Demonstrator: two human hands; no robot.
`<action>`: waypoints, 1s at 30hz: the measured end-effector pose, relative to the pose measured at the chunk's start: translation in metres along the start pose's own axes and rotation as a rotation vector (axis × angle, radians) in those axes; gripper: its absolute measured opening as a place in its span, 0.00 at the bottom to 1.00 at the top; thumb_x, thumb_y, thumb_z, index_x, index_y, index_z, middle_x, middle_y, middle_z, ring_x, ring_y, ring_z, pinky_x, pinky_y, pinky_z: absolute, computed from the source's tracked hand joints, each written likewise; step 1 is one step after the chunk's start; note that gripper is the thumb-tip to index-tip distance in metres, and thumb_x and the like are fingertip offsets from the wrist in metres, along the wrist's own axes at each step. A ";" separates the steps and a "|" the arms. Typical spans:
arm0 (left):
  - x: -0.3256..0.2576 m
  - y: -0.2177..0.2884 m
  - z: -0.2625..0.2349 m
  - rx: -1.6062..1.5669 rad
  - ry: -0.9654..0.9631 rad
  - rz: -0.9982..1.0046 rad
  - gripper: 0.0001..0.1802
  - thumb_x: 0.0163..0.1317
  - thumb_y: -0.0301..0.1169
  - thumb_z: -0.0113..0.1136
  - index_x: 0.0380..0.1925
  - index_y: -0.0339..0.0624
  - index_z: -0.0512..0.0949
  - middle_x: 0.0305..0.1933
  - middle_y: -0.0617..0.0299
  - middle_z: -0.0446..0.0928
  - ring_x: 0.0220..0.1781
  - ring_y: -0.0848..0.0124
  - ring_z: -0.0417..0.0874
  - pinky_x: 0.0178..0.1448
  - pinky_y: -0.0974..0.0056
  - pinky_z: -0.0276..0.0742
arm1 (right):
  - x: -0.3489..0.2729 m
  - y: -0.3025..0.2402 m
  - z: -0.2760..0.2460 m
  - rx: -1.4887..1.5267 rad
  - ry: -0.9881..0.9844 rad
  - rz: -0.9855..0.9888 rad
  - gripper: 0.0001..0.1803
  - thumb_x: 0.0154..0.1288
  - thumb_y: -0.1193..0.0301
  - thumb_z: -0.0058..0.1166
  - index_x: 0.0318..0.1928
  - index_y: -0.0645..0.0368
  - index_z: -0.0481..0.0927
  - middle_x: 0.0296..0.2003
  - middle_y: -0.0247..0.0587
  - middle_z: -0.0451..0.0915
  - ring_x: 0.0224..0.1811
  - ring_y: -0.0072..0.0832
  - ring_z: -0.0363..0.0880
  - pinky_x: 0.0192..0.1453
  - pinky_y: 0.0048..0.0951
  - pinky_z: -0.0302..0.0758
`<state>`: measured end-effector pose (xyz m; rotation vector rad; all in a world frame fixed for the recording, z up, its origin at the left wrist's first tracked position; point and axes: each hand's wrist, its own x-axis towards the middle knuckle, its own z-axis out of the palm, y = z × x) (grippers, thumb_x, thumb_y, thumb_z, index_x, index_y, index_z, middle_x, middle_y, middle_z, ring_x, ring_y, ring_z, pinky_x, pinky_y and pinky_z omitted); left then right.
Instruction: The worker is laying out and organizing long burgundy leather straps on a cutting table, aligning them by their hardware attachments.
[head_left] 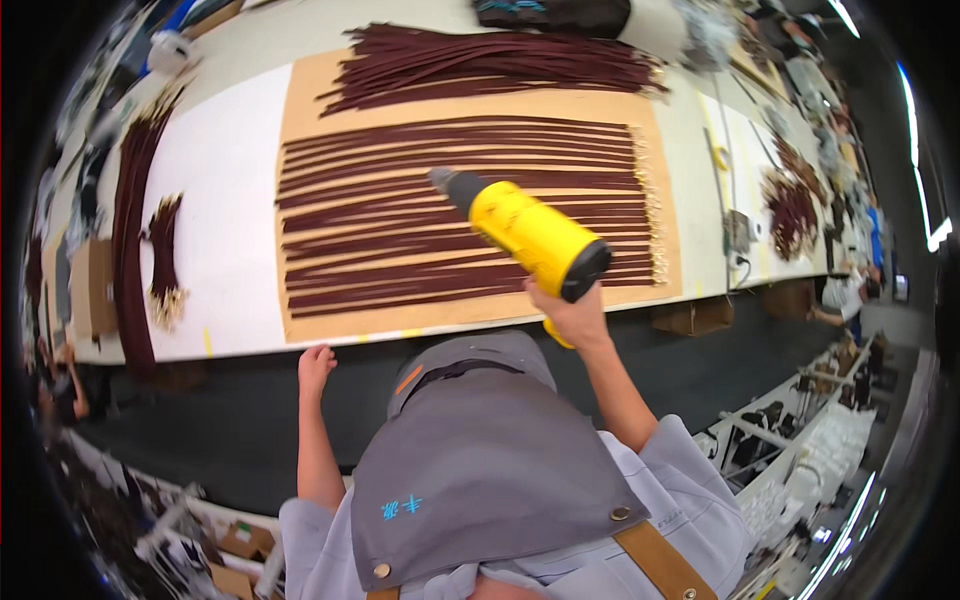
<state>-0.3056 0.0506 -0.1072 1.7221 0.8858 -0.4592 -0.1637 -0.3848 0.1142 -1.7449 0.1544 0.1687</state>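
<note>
My right hand (575, 318) is closed round the handle of a yellow and black heat gun (530, 228). Its metal nozzle points to the far left, over a row of dark maroon straps (380, 187) laid side by side on a tan board (308, 95). The straps run left to right, with small gold-coloured ends lined up on the right. At the table's near edge, left of the board, my left hand (316, 366) has its fingers curled in, and nothing shows in them.
A thick pile of maroon straps (490, 65) lies along the board's far side. More bundles hang over the table's left part (135, 230) and rest at its right end (790, 212). A dark bag (560, 15) sits at the back. Cardboard boxes (93, 285) stand left; people work farther off.
</note>
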 end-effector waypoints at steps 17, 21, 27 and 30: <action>0.081 0.120 -0.038 -0.094 -0.115 0.184 0.19 0.59 0.34 0.52 0.45 0.30 0.73 0.35 0.57 0.78 0.34 0.72 0.80 0.38 0.70 0.76 | -0.022 0.002 0.041 0.118 0.007 0.141 0.16 0.52 0.81 0.57 0.43 0.63 0.73 0.34 0.37 0.76 0.36 0.24 0.76 0.40 0.24 0.74; 0.134 0.152 -0.078 -0.045 -0.032 0.190 0.23 0.58 0.33 0.52 0.51 0.29 0.68 0.40 0.54 0.77 0.39 0.68 0.79 0.43 0.67 0.75 | -0.022 -0.021 0.087 0.120 0.094 0.124 0.16 0.52 0.82 0.56 0.43 0.63 0.72 0.33 0.37 0.76 0.35 0.25 0.76 0.39 0.25 0.74; 0.216 0.206 -0.113 -0.129 -0.034 0.232 0.23 0.55 0.30 0.52 0.51 0.29 0.69 0.41 0.53 0.76 0.40 0.68 0.79 0.42 0.67 0.75 | -0.025 -0.036 0.150 0.023 0.171 0.118 0.18 0.51 0.83 0.55 0.44 0.63 0.71 0.31 0.38 0.76 0.33 0.25 0.76 0.38 0.24 0.74; 0.247 0.225 -0.112 -0.168 -0.082 0.250 0.24 0.55 0.30 0.54 0.52 0.31 0.69 0.43 0.51 0.76 0.43 0.67 0.78 0.44 0.66 0.74 | -0.022 -0.041 0.169 -0.004 0.181 0.171 0.19 0.53 0.82 0.54 0.47 0.62 0.70 0.32 0.37 0.76 0.33 0.25 0.76 0.39 0.24 0.75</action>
